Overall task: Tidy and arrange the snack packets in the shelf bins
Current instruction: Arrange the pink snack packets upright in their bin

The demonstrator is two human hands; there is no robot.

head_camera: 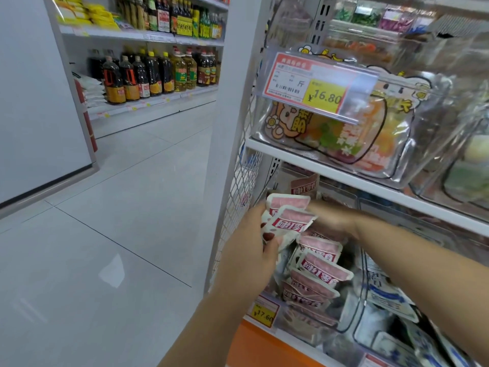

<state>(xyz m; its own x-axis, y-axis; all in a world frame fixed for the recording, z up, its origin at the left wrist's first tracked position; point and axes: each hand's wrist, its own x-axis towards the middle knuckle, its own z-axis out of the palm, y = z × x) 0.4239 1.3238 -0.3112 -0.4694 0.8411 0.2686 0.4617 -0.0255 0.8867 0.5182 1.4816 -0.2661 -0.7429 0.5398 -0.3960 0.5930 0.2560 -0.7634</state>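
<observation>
My left hand [254, 234] grips a small stack of pink and white snack packets [289, 217] in front of the lower shelf. My right hand [333, 221] reaches in behind that stack; it is blurred and partly hidden by the packets, so its fingers do not show clearly. Below the hands, several more of the same pink packets [317, 271] lie stacked in a clear plastic bin [309, 327] at the shelf's left end.
A neighbouring clear bin [383, 313] holds blue and white packets. The shelf above carries clear bins of colourful bags [344, 133] behind a price tag [312, 86]. A wire mesh side panel [238, 186] bounds the shelf on the left. Bottles [148, 72] line distant shelves across the tiled floor.
</observation>
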